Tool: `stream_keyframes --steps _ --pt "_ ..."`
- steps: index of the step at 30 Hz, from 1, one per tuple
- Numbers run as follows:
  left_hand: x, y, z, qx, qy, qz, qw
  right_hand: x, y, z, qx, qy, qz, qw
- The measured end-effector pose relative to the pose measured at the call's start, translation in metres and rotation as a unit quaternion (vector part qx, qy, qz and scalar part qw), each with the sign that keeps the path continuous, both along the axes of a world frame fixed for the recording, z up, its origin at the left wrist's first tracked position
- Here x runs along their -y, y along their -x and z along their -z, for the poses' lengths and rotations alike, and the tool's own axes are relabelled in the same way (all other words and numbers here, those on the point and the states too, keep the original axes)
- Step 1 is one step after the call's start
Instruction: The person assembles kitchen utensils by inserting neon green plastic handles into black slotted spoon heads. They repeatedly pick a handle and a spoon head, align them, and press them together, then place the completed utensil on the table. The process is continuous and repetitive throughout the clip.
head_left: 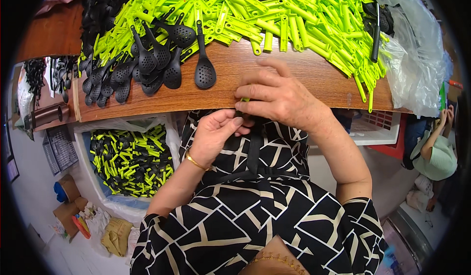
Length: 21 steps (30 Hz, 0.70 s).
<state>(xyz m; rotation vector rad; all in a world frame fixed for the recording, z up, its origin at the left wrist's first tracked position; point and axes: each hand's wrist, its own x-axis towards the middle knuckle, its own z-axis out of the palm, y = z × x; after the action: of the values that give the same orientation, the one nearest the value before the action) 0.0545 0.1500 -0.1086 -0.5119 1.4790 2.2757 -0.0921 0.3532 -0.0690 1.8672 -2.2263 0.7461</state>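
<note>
At the table's near edge my two hands meet. My left hand [218, 131] is closed in a pinch, with a bit of something black showing by its fingertips. My right hand [277, 98] curls round a lime-green handle [245, 99], of which only a sliver shows between the fingers; the rest is hidden. Just beyond them a black slotted spoon [205, 73] lies on the brown wooden table [314, 81], its head toward me. More black slotted spoons [147, 61] are bunched to the left. A large heap of lime-green handles [255, 14] covers the far side.
Below the table at left stands a lined bin [100, 186] full of green-and-black pieces. A black-handled tool [376, 39] lies right of the heap, beside clear plastic sheeting [417, 54]. Another person [436, 152] is at far right. Cartons [68, 208] and sacks [116, 235] rest on the floor.
</note>
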Motion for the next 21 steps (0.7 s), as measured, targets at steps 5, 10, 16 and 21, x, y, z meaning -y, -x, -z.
stream_keyframes --steps 5,10,16,21 --pt "-0.023 -0.007 0.001 -0.010 0.000 -0.067 0.998 -0.001 -0.006 0.000 0.049 0.023 0.081 0.995" --pt "-0.028 -0.016 0.027 -0.104 0.045 -0.106 0.988 0.013 -0.053 0.009 0.104 0.026 0.276 0.955" --pt "-0.027 -0.017 0.031 -0.110 0.067 -0.105 0.986 0.016 -0.048 -0.001 0.150 -0.029 0.281 0.948" --pt "-0.016 -0.009 0.006 -0.039 -0.013 -0.045 0.998 0.005 -0.032 -0.006 0.205 0.044 0.240 0.948"
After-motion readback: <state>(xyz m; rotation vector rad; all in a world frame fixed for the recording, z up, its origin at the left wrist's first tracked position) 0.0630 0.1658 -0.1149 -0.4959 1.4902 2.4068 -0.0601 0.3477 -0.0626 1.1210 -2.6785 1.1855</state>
